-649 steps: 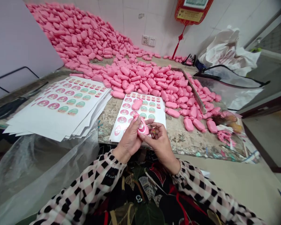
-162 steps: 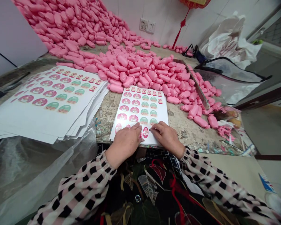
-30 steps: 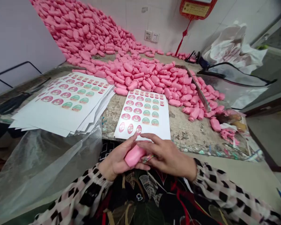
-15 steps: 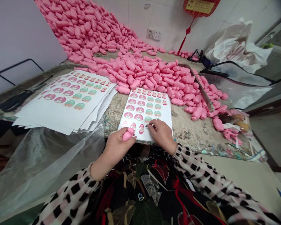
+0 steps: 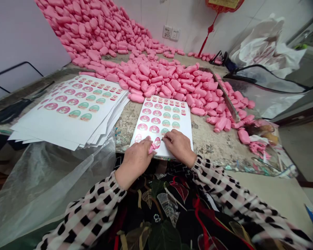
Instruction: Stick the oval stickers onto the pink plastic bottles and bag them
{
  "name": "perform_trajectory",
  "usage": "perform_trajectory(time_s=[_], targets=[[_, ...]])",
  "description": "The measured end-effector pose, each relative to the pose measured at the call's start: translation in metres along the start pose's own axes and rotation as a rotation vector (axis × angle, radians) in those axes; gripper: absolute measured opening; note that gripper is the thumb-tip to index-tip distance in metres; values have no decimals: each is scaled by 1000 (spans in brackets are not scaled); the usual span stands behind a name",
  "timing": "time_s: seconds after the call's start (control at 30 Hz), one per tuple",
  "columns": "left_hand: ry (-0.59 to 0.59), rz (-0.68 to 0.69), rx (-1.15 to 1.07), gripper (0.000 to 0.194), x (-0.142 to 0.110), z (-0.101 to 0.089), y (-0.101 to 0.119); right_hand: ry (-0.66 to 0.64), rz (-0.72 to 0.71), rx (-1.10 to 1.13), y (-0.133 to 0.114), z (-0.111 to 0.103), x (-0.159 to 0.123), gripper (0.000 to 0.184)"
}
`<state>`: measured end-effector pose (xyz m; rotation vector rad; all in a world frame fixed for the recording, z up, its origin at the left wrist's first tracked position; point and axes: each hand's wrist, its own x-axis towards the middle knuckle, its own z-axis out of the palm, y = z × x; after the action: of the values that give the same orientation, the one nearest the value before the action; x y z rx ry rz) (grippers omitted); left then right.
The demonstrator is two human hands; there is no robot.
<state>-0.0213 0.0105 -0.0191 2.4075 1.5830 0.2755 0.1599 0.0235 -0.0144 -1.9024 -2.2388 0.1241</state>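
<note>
My left hand (image 5: pixel 136 158) is closed around a small pink plastic bottle (image 5: pixel 151 148), mostly hidden by the fingers. It rests on the lower part of a sticker sheet (image 5: pixel 184 125) printed with rows of pink and green labels. An oval pink sticker (image 5: pixel 157 142) lies between my two hands, just right of the bottle. My right hand (image 5: pixel 179 145) bears on the sheet with thumb and fingers pinched together at that sticker's right side. A small dark tip shows at the pinch; whether it is a tool or a fingernail I cannot make out.
A big heap of pink bottles (image 5: pixel 151 78) spreads behind the sheet and up the wall. Loosely stacked sticker sheets (image 5: pixel 59 130) lie to the left, over clear plastic film (image 5: pixel 75 173). A thin bar (image 5: pixel 225 99) crosses the bottles at right, near a clear bag (image 5: pixel 266 92).
A second ago both hands held the bottle close to my body. Since then my right hand has gone to the sheet beside the oval sticker, and my left hand has lowered the bottle onto it.
</note>
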Motion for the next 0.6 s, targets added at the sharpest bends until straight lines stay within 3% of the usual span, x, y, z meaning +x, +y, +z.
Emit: perform_trajectory(time_s=[0.2, 0.33, 0.6], targets=[[-3, -18, -24, 41, 2, 3, -2, -25, 22, 79, -1, 1, -5, 19], [-21, 12, -37, 41, 3, 3, -4, 16, 113, 165, -9, 9, -12, 18], [-111, 247, 10, 47, -6, -2, -10, -28, 269, 235, -20, 8, -13, 23]])
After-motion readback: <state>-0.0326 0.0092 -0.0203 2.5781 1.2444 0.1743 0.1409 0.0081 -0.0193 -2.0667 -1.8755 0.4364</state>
